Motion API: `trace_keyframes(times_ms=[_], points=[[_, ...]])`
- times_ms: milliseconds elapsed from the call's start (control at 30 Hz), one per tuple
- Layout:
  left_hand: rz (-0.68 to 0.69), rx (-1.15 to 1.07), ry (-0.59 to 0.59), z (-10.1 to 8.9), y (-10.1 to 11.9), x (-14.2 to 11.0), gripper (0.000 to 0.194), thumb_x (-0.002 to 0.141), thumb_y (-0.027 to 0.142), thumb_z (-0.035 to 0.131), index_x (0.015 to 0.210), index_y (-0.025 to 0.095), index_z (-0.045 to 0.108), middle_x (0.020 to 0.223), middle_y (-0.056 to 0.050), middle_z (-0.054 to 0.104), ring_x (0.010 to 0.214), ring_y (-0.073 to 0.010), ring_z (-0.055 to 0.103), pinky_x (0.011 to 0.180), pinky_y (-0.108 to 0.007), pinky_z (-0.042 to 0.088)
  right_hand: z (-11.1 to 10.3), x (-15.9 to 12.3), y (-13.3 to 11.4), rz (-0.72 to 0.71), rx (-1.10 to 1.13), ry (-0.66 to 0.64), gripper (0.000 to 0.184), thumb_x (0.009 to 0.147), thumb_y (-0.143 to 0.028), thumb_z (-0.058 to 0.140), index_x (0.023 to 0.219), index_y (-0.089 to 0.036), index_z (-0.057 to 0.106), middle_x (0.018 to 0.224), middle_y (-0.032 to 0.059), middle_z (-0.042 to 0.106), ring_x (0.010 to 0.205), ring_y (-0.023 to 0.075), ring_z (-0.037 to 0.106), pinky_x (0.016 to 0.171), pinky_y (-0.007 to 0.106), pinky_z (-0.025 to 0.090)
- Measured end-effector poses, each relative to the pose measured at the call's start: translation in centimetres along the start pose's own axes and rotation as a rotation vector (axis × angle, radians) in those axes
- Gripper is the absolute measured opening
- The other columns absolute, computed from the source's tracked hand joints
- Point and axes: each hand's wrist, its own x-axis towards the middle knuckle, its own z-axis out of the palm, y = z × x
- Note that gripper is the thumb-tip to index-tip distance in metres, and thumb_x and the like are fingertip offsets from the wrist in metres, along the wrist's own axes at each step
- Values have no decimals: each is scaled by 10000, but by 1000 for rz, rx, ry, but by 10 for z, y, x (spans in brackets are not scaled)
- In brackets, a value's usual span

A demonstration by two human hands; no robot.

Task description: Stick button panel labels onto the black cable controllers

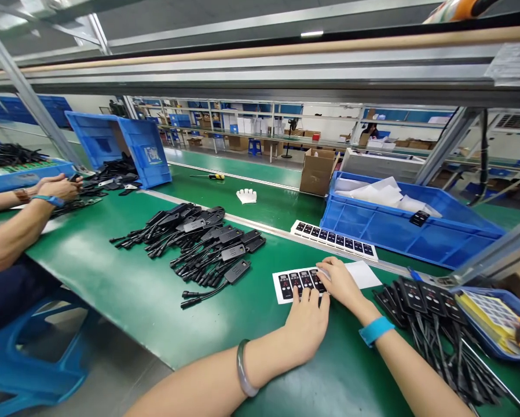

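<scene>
A white sheet of black labels (pixel 295 284) lies on the green bench in front of me. My left hand (pixel 307 324) rests on the sheet's near edge, its fingers stretched out and touching it. At the right end of the sheet, my right hand (pixel 340 284) has its thumb and fingertips closed at the edge of the last black label (pixel 316 279), which they partly cover. Another piece of white paper (pixel 364 274) lies just behind my right hand. Black cabled devices with similar labelled faces (pixel 431 301) are heaped right of my right forearm.
A pile of black cabled devices (pixel 208 237) lies left of centre. Behind my hands are a white strip of labels (pixel 333 240) and a blue bin (pixel 399 226) with paper. A blue tray (pixel 498 341) stands right. A co-worker's hands (pixel 60 188) are at far left.
</scene>
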Motion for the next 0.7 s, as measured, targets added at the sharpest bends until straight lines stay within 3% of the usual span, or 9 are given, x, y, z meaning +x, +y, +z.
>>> trace_keyframes(times_ms=[200, 333, 433, 533, 633, 700], points=[[-5, -10, 8, 2, -1, 1, 421, 831, 130, 407, 1247, 67, 421, 1178, -196, 504, 1090, -302, 478, 1000, -576, 332, 0, -6, -4, 11, 130, 103, 139, 790, -183, 516, 781, -189, 654, 866, 78, 621, 873, 234, 585, 814, 370, 470], [4, 18, 8, 2, 1, 1, 387, 793, 144, 469, 1173, 71, 462, 1128, -179, 530, 1068, -307, 487, 986, -566, 354, -19, -20, -13, 54, 254, 256, 180, 848, -308, 488, 782, -198, 614, 882, 71, 622, 846, 218, 592, 709, 329, 488], [-4, 45, 5, -13, -8, 7, 394, 764, 145, 527, 1153, 107, 470, 1074, -130, 556, 1034, -265, 508, 985, -472, 390, -39, -41, -19, 150, 343, 425, 241, 878, -396, 464, 863, -194, 594, 900, 75, 615, 839, 220, 587, 705, 333, 484], [-166, 94, 32, -41, -37, 12, 300, 826, 89, 428, 1119, 124, 483, 1033, -129, 561, 973, -242, 544, 828, -372, 481, -52, -71, -19, 317, 494, 507, 257, 839, -458, 528, 879, -214, 598, 836, 42, 612, 754, 207, 581, 709, 331, 468], [-456, 159, 73, -65, -79, 2, 302, 848, 25, 284, 1064, 43, 495, 1009, -228, 543, 963, -319, 557, 711, -421, 491, -53, -103, -14, 431, 639, 490, 283, 796, -501, 578, 888, -234, 600, 842, 25, 605, 741, 196, 565, 721, 327, 452], [-578, 179, 70, -72, -106, -13, 298, 824, -6, 289, 1035, 5, 500, 1001, -267, 539, 965, -346, 562, 720, -456, 480, -47, -117, -8, 476, 727, 490, 298, 777, -515, 603, 875, -234, 592, 867, 21, 592, 762, 194, 564, 732, 325, 451]])
